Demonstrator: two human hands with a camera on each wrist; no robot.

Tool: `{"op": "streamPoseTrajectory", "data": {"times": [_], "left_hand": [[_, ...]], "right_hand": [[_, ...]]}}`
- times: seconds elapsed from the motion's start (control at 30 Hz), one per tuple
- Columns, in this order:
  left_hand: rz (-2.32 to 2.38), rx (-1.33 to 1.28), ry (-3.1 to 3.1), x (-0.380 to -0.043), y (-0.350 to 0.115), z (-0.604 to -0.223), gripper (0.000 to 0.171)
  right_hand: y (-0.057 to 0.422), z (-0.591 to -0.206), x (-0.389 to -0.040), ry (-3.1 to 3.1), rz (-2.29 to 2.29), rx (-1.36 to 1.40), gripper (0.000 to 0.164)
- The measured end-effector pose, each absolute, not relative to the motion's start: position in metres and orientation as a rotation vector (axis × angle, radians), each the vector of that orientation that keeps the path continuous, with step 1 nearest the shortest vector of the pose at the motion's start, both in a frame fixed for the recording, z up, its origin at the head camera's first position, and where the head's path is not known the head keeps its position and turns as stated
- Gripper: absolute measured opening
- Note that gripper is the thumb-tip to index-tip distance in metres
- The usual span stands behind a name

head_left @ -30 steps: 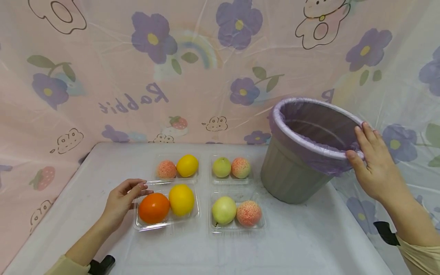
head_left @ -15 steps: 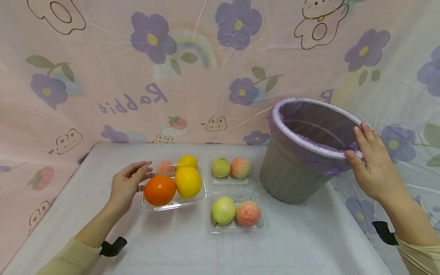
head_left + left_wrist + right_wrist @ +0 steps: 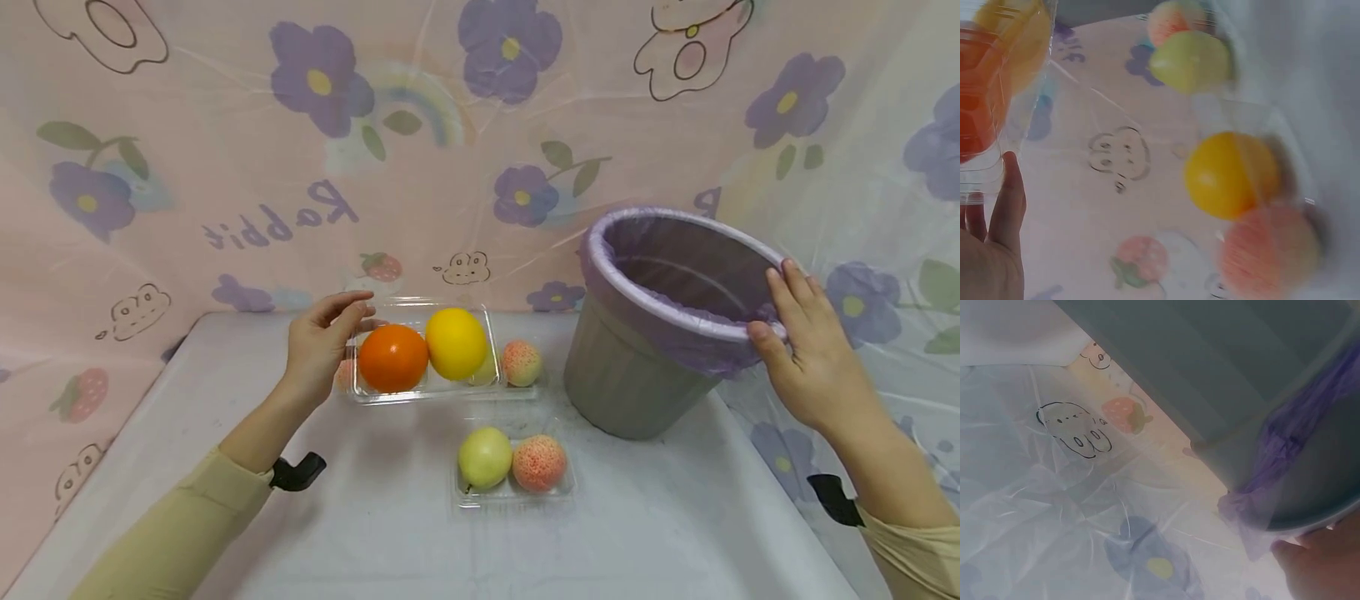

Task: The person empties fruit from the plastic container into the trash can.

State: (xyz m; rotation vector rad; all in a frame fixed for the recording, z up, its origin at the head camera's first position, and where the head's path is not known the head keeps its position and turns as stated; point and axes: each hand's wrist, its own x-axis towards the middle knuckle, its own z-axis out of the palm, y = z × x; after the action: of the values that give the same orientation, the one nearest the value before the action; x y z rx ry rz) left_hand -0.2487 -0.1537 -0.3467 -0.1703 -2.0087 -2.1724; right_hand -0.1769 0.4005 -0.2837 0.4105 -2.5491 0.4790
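My left hand [image 3: 322, 342] pinches the left edge of a clear plastic tray [image 3: 420, 395], raised off the table. In that tray lie an orange [image 3: 393, 358] and a yellow round fruit [image 3: 457, 343]. In the left wrist view, the tray [image 3: 985, 178] appears at the upper left above the thumb and fingers. My right hand [image 3: 821, 367] rests with extended fingers on the right side of the rim of a grey trash bin [image 3: 622, 367], lined with a purple bag [image 3: 720, 354]. The right wrist view has the bin [image 3: 1210, 362] and part of that hand [image 3: 1322, 569].
Below the raised tray, a peach-like fruit [image 3: 521, 363] sits in a back tray. Nearer, another clear tray [image 3: 517, 502] holds a green fruit [image 3: 484, 458] and a speckled peach [image 3: 539, 463]. A patterned curtain [image 3: 285, 167] rises behind the white table [image 3: 360, 517].
My left hand has lifted the tray with the orange and yellow fruit and carried it back and to the right, over the back trays. The right hand stays on the bin rim.
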Motion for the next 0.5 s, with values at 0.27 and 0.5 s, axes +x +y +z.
{"op": "streamPoseTrajectory", "data": {"times": [0.27, 0.5], "left_hand": [[-2.130, -0.242, -2.018, -0.267, -0.119, -0.311, 0.031], [-2.155, -0.288, -1.953, -0.283, -0.092, -0.286, 0.029]], "right_hand": [[0.398, -0.283, -0.176, -2.523, 0.473, 0.418, 0.066], [0.398, -0.283, -0.177, -2.529, 0.472, 0.402, 0.066]]}}
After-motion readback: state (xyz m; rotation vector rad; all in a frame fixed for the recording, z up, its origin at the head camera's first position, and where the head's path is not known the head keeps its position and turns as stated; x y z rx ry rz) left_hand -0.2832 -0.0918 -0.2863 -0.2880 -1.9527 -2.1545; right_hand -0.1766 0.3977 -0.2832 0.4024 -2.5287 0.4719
